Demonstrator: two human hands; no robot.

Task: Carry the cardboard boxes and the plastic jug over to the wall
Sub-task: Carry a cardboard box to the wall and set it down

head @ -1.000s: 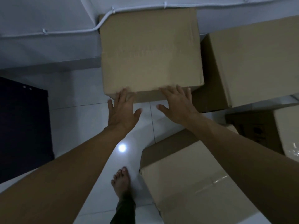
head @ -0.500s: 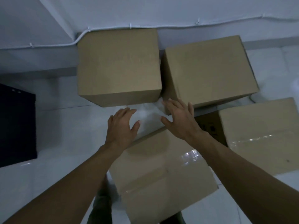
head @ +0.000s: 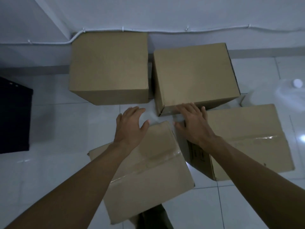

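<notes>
Two cardboard boxes stand side by side against the wall: the left box (head: 109, 66) and the right box (head: 194, 75). A taped box (head: 148, 176) lies on the floor right in front of me, and another taped box (head: 247, 138) lies to its right. My left hand (head: 130, 128) hovers open above the near box's far corner, fingers spread, holding nothing. My right hand (head: 193, 123) is open too, its fingertips at the lower front edge of the right wall box. The plastic jug (head: 290, 93) with a white cap shows faintly at the far right.
A dark cabinet (head: 14, 116) stands at the left. A white cable (head: 148, 30) runs along the wall (head: 165, 12) above the boxes. The floor is glossy white tile (head: 57, 146). My trouser leg (head: 153, 219) shows at the bottom.
My hands have come away from the left box by the wall and shifted right and back; my right hand now reaches the second box's front edge. The view has pulled back.
</notes>
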